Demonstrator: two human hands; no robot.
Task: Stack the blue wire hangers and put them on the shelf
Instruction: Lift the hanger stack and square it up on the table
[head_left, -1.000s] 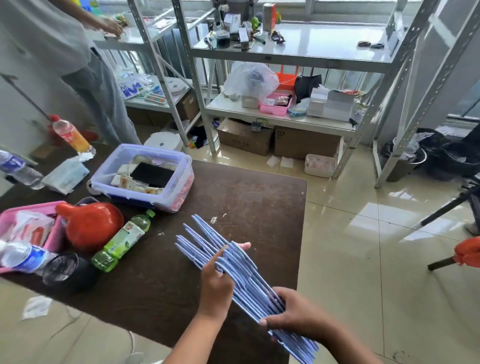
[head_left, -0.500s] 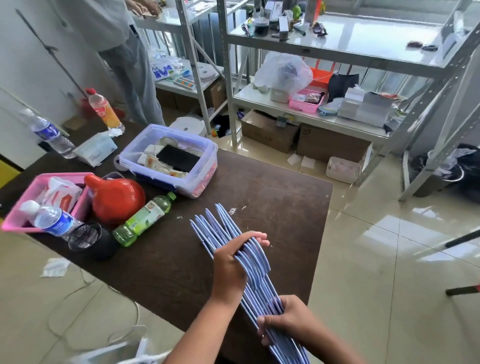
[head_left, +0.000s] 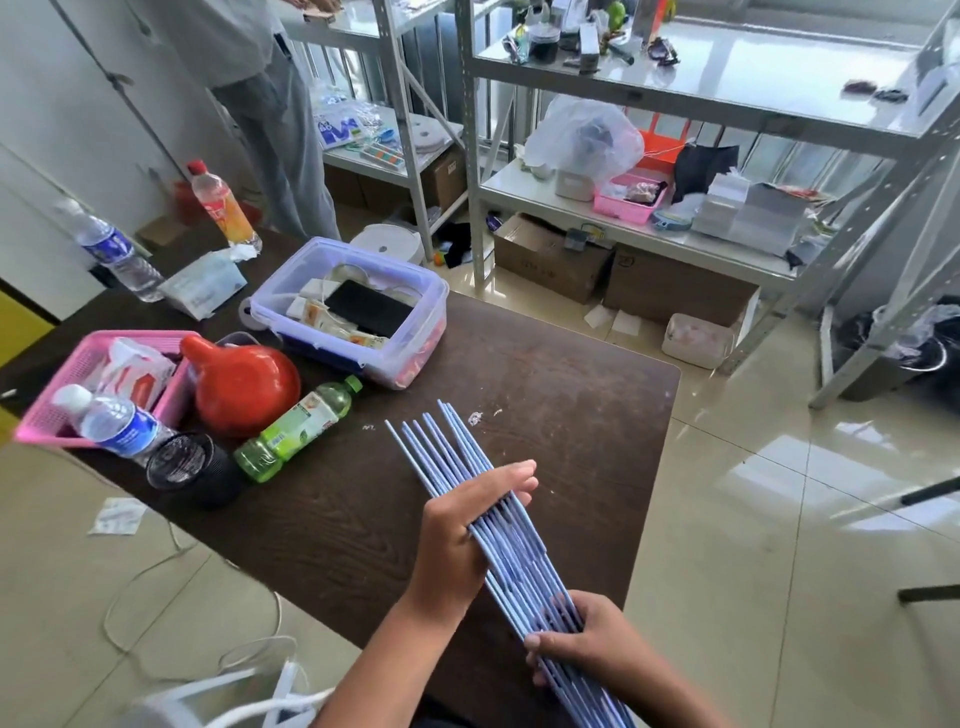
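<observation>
- Both hands clamp one bundle of blue wire hangers (head_left: 498, 551) over the near right part of the dark table (head_left: 561, 395): left hand (head_left: 462, 535) wrapped round the middle, right hand (head_left: 582, 639) closed on the near end
- Hangers: pale blue, thin, pressed flat together; about eight rod tips fan out at the far end, exact count I cannot tell
- Bottles on the table: four, being two clear water bottles (head_left: 111, 249) (head_left: 111, 421), one orange drink (head_left: 221, 205), one green bottle (head_left: 298, 428) lying down
- One red jug (head_left: 244, 387), one clear tub (head_left: 353, 306), one pink basket (head_left: 57, 395)
- Two metal shelf units (head_left: 691, 93) behind, with a second person (head_left: 260, 93) standing by the left one
</observation>
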